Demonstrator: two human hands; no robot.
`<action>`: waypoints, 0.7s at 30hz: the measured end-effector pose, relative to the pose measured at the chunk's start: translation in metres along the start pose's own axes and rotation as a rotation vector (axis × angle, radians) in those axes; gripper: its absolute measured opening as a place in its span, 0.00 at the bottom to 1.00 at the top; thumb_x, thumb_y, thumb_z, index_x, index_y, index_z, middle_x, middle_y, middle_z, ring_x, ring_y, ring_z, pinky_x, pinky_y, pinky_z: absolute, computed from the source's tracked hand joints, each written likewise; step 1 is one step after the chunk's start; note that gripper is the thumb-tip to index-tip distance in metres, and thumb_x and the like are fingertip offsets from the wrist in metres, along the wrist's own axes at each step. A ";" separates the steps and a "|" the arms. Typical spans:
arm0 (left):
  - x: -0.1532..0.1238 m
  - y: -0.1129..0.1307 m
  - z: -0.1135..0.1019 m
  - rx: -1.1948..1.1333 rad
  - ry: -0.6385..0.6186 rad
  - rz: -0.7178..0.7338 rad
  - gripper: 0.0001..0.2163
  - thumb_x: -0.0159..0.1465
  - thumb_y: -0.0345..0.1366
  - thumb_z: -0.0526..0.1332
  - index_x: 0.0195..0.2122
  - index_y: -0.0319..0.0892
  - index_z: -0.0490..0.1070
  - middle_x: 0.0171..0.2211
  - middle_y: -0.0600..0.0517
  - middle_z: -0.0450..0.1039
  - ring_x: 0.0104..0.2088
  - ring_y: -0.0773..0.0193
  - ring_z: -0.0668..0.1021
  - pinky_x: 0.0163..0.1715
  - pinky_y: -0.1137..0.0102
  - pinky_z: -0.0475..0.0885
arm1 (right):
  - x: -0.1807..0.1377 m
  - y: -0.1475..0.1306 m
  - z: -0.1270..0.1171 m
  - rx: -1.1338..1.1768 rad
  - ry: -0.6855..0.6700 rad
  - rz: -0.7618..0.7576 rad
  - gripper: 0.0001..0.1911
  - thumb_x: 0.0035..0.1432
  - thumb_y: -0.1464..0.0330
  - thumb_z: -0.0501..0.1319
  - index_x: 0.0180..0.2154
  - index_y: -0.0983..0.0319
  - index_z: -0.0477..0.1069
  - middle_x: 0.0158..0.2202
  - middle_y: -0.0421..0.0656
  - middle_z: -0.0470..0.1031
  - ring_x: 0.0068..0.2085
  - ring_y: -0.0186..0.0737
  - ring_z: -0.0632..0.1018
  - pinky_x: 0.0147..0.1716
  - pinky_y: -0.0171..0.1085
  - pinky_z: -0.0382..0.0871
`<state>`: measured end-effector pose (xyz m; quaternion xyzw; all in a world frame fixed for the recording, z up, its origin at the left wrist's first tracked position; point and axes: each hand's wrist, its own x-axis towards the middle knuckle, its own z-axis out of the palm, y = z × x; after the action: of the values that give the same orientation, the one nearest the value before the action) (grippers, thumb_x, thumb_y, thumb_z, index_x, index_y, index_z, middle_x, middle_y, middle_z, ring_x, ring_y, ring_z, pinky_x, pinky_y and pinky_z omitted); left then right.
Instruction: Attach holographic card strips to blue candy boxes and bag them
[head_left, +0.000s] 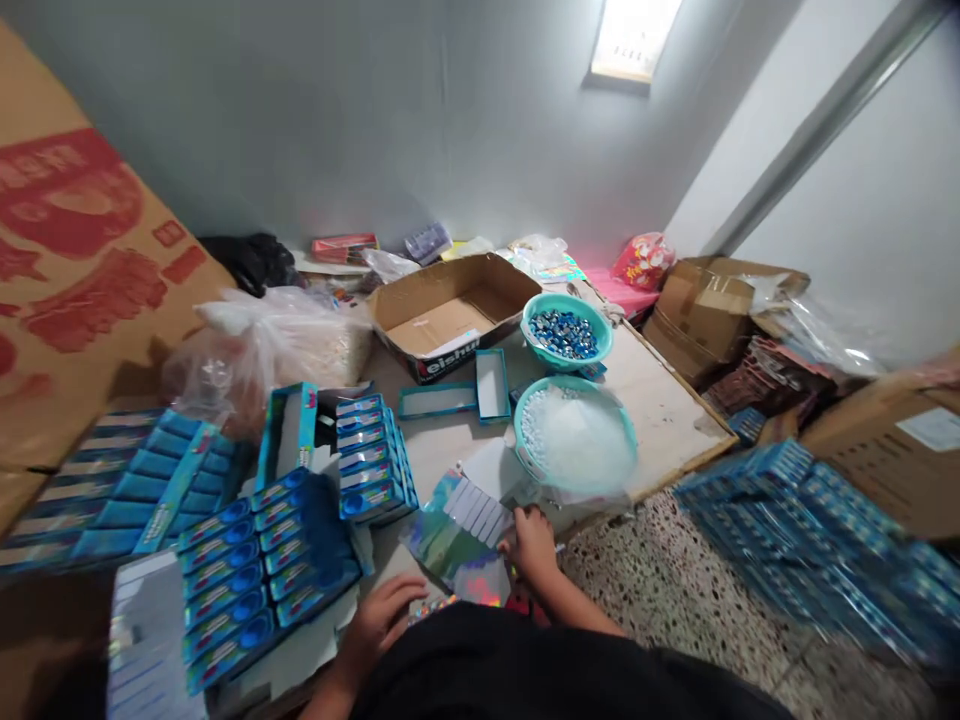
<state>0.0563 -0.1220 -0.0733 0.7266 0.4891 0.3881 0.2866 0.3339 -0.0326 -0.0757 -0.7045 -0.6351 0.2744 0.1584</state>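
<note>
The left hand (384,608) is low, well to the near left of the turquoise basin (519,440), back upward, its fingers reaching loosely inward; I can't tell from here whether they have hold of anything. The right hand (531,545) is just on the near side of the basin, wrist angled forward and fingers bent at the edge of the shiny sheet (433,530); whether they pinch it or only touch it, I can't make out.

That sheet lies to the near left of the basin, flat and slick, with a greenish, rainbow-tinged gleam. The white strips (478,512) on it are narrow and set side by side, their row slanting from the sheet's far left toward the basin's near side, where the right hand is.

The basin is round plastic, with small white beads (534,420) showing beside cloudy clear film (585,440). Just beyond it, a smaller turquoise bowl (547,358) holds glinting blue and silver pieces (564,334). Farther left of the basin, glossy blue cartons (225,585) stand in tight rows
</note>
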 end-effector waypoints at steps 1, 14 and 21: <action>0.011 0.003 0.002 0.026 -0.025 0.038 0.15 0.63 0.31 0.55 0.40 0.53 0.80 0.39 0.51 0.83 0.38 0.61 0.84 0.38 0.70 0.81 | 0.003 0.001 -0.002 0.031 -0.026 0.013 0.17 0.39 0.79 0.67 0.36 0.62 0.76 0.41 0.55 0.78 0.42 0.57 0.78 0.39 0.47 0.68; 0.162 0.120 -0.005 0.365 -0.032 0.400 0.13 0.68 0.34 0.58 0.52 0.48 0.74 0.41 0.50 0.81 0.42 0.63 0.82 0.58 0.57 0.71 | -0.001 -0.083 -0.128 0.950 -0.390 -0.241 0.11 0.49 0.68 0.65 0.36 0.61 0.82 0.30 0.40 0.82 0.30 0.37 0.77 0.32 0.35 0.70; 0.161 0.134 -0.024 0.473 0.111 0.519 0.16 0.65 0.29 0.62 0.53 0.44 0.73 0.48 0.48 0.80 0.51 0.59 0.79 0.58 0.59 0.71 | -0.002 -0.100 -0.137 1.151 -0.312 -0.164 0.14 0.50 0.62 0.68 0.38 0.59 0.82 0.32 0.41 0.82 0.35 0.39 0.78 0.38 0.38 0.71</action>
<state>0.1372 -0.0189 0.0920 0.8508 0.3791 0.3629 -0.0246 0.3335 -0.0032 0.0915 -0.4054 -0.4525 0.6613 0.4400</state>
